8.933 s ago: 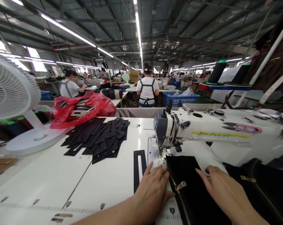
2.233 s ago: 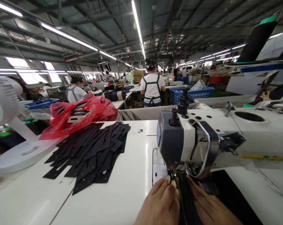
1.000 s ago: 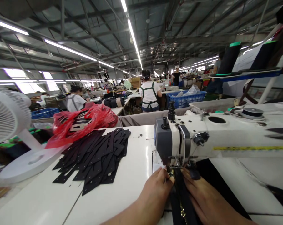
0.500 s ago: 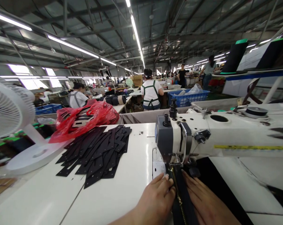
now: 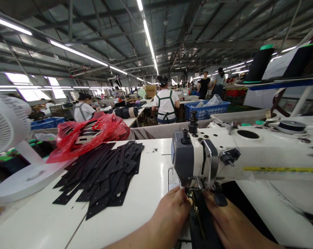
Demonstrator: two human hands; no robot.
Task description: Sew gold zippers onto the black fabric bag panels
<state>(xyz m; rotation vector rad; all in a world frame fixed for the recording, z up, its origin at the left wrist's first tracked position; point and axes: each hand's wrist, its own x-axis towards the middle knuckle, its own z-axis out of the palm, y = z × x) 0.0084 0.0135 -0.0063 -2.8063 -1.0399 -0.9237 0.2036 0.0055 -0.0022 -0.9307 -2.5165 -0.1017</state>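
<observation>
A black fabric strip (image 5: 205, 230) with a brass-toothed zipper (image 5: 197, 211) runs under the needle area of a white and grey sewing machine (image 5: 183, 159). My left hand (image 5: 170, 214) pinches the strip's left edge close to the presser foot, its fingers curled. Along the right edge lies my right hand (image 5: 227, 218), closed against the strip; its fingertips are partly hidden by the strip and the machine head. A wider black piece (image 5: 246, 204) lies beneath the machine arm, to the right of that hand.
Left on the white table (image 5: 135, 221) is a pile of black punched strips (image 5: 107, 176). Behind it sits a red plastic bag (image 5: 94, 133), beside a white fan (image 5: 18, 138). Black thread cones (image 5: 258, 65) stand at right. Co-workers work beyond, near a blue basket (image 5: 206, 109).
My left hand has moved up closer to the presser foot, and its fingers have bunched together. My right hand has also slid forward. The whole view has shifted slightly.
</observation>
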